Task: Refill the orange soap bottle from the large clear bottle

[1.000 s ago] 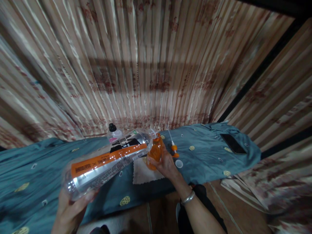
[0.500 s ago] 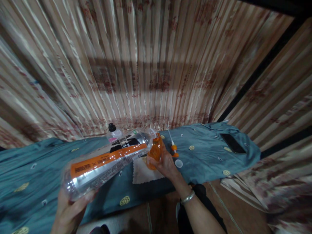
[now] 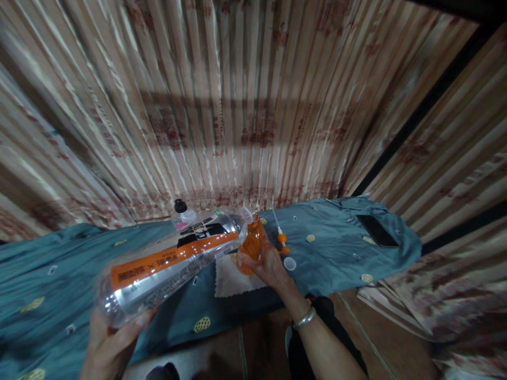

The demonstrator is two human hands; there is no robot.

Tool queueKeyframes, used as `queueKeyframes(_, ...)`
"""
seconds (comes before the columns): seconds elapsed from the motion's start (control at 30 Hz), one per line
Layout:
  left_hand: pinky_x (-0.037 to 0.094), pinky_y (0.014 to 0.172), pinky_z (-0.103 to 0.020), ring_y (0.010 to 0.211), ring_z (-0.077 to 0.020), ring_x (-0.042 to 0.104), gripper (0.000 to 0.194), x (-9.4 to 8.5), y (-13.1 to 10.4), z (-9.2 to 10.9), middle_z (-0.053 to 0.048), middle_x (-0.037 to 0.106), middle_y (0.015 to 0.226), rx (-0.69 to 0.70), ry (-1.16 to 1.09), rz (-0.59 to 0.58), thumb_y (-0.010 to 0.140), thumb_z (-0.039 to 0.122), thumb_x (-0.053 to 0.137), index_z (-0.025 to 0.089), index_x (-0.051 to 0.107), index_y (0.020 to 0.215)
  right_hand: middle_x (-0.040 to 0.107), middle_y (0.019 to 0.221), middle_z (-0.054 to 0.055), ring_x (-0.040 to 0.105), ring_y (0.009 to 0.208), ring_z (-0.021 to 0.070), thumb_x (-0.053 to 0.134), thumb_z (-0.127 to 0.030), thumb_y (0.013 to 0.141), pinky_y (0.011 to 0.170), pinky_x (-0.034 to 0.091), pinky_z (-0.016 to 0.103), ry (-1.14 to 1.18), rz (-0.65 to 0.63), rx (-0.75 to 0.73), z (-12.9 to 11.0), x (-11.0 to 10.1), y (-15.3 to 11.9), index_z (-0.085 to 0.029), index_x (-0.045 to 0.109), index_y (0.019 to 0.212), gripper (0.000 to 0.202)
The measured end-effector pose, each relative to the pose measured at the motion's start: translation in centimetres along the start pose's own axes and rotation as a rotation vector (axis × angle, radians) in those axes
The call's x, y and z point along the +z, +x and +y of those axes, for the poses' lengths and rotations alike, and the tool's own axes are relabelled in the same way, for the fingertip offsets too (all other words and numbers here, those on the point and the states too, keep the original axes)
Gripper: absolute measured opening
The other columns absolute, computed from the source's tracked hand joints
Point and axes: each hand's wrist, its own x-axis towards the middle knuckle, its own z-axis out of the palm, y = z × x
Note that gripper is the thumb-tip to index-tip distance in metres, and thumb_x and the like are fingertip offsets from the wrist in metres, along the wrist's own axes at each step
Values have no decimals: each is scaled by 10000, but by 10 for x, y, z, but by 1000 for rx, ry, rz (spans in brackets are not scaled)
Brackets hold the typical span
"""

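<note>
My left hand (image 3: 113, 338) grips the base end of a large clear plastic bottle (image 3: 170, 258) with an orange, silver and black label. The bottle lies tilted, its neck pointing up and to the right. Its mouth meets the top of a small translucent orange bottle (image 3: 250, 247), which my right hand (image 3: 267, 261) wraps round from the right. Whether liquid is passing between them I cannot tell. Just right of my right hand lies an orange pump head with a clear tube (image 3: 282, 237), and a small white round cap (image 3: 290, 264) is beside it.
A white cloth (image 3: 233, 282) lies under the orange bottle on the teal patterned sheet (image 3: 328, 264). Behind the large bottle stands a clear bottle with a black cap (image 3: 182, 214). A dark phone (image 3: 377, 230) rests at the right. Pleated curtains (image 3: 253, 105) hang behind.
The large bottle's base has shifted slightly left in the picture, with my left hand still on it. My right hand and the orange bottle stay almost in place.
</note>
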Motion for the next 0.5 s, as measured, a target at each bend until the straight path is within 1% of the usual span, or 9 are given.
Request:
queueKeyframes(0.1, 608, 830, -274, 908, -226, 699, 914, 0, 0, -1, -7, 793, 1112, 12, 5, -15, 457, 471, 968, 334, 726, 1328, 736, 1418, 135, 720, 1314, 332, 835, -276, 841, 1154, 578, 521, -3, 8, 4, 0, 0, 0, -221, 322, 1685, 989)
queueKeyframes(0.23, 613, 889, -310, 986, -262, 731, 850, -3, 1, -4, -21, 798, 1128, 9, 15, -24, 499, 490, 950, 317, 738, 1303, 755, 1382, 134, 735, 1288, 332, 846, -275, 834, 1139, 591, 505, -3, 3, 17, -1, 0, 1, -210, 347, 1674, 979)
queueKeyframes(0.37, 632, 877, -347, 994, -291, 748, 900, -10, 5, -10, -36, 796, 1160, 5, -8, -26, 460, 450, 954, 305, 724, 1318, 740, 1415, 132, 727, 1305, 331, 843, -265, 820, 1136, 594, 500, -7, 15, 9, 0, 2, 1, -205, 331, 1680, 1003)
queueKeyframes(0.43, 638, 858, -348, 978, -290, 750, 901, -12, 6, -12, -42, 799, 1153, -10, -1, -32, 450, 441, 961, 302, 724, 1308, 741, 1415, 136, 730, 1301, 333, 850, -279, 817, 1135, 594, 500, -14, 24, 12, 2, 3, 0, -204, 339, 1677, 1003)
queueKeyframes(0.5, 634, 839, -318, 984, -275, 744, 898, -12, 6, -13, -33, 799, 1158, -19, 2, -24, 448, 439, 967, 319, 723, 1304, 740, 1419, 141, 730, 1302, 333, 855, -293, 819, 1134, 594, 498, -16, 25, 7, 4, 4, -1, -203, 334, 1680, 1011)
